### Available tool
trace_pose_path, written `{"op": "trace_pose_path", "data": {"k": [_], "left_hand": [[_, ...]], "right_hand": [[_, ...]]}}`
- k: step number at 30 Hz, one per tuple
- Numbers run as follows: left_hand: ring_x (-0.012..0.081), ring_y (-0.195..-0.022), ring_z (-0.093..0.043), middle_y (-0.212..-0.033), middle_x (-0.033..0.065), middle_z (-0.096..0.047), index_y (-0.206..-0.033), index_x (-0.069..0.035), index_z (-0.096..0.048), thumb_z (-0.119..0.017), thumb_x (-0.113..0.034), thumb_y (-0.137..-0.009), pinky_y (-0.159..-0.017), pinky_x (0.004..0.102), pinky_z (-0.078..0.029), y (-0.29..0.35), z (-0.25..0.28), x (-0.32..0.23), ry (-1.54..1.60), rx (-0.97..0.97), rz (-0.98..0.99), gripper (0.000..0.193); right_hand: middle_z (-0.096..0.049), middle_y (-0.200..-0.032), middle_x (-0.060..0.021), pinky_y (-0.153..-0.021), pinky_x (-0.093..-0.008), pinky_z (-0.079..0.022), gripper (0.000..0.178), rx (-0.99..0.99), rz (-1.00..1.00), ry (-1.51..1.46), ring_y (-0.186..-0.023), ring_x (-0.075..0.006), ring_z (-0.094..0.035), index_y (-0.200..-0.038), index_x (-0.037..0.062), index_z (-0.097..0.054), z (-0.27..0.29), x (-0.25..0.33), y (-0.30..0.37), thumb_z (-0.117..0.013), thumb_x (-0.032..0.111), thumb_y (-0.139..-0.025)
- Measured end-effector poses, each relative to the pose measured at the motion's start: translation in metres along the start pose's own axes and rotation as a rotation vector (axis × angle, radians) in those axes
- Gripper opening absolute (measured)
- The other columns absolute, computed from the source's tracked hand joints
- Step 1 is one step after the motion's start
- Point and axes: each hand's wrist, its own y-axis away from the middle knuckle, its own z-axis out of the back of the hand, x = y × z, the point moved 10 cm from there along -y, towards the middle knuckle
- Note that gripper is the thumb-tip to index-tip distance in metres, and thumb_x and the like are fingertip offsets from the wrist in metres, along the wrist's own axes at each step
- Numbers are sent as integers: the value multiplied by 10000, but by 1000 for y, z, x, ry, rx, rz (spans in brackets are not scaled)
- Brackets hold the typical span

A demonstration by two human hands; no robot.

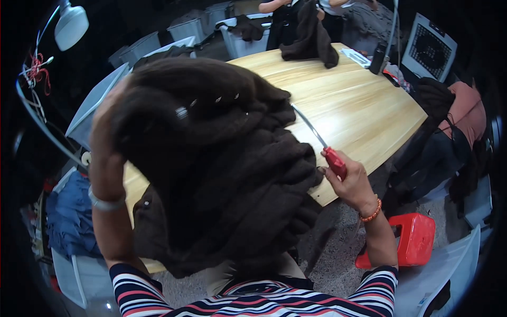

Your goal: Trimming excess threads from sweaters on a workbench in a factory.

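Note:
A bulky dark brown garment (227, 158), perhaps a knit, hangs bunched in front of me with several small bright spots on its upper part. My left hand (108, 129) holds it up at its left side, with the fingers mostly hidden by the cloth and blurred. In my right hand (348, 179) is a red-handled tool (335, 162), its long, narrow metal blade pointing up and left to the garment's right edge. Whether the tip touches the cloth I cannot tell. The garment covers much of the pale wooden table (364, 111) and hangs past its near edge.
Across the table another person handles a dark garment (311, 37). A black bottle (378, 58) stands near the far right edge. Blue cloth (74, 216) is piled at the left; a red stool (417, 240) is low on the right. A lamp (71, 24) hangs upper left.

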Motion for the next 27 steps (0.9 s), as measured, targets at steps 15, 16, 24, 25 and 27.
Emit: {"op": "trace_pose_path", "data": {"k": [15, 16, 24, 25, 27], "left_hand": [[224, -951, -605, -1061, 112, -605, -1162, 8, -601, -678, -135, -891, -850, 319, -487, 218, -34, 63, 281, 60, 818, 316], [259, -964, -607, -1084, 137, -600, -1168, 1, -605, -689, -161, -882, -856, 341, -490, 190, -47, 64, 217, 72, 687, 339], [341, -884, -633, -918, 148, -636, -995, -24, -667, -710, -136, -821, -790, 398, -510, 179, -151, 93, 217, 79, 629, 211], [300, -856, -644, -899, 140, -648, -989, -13, -678, -707, -115, -830, -773, 356, -508, 181, -142, 87, 238, 12, 623, 190], [238, -768, -651, -844, 119, -656, -955, -8, -697, -696, -92, -850, -708, 308, -508, 185, -127, 87, 317, -110, 651, 135]], "right_hand": [[-679, -881, -182, -712, -440, -520, 342, 247, 309, 133, -855, -393, -653, -1161, 112, -604, -93, 104, -26, -709, 258, -870], [-679, -881, -182, -712, -440, -520, 342, 247, 327, 141, -855, -393, -653, -1161, 112, -604, -93, 111, -24, -709, 258, -870], [-675, -806, -175, -712, -458, -517, 326, 401, 198, 341, -808, -396, -658, -1157, 126, -615, -80, 131, 2, -692, 245, -864], [-671, -793, -178, -707, -465, -513, 321, 532, 206, 415, -797, -393, -658, -1150, 125, -617, -87, 136, 8, -687, 236, -857], [-658, -754, -188, -696, -481, -504, 299, 698, 250, 476, -760, -389, -658, -1117, 116, -619, -95, 150, 18, -672, 210, -838]]}}
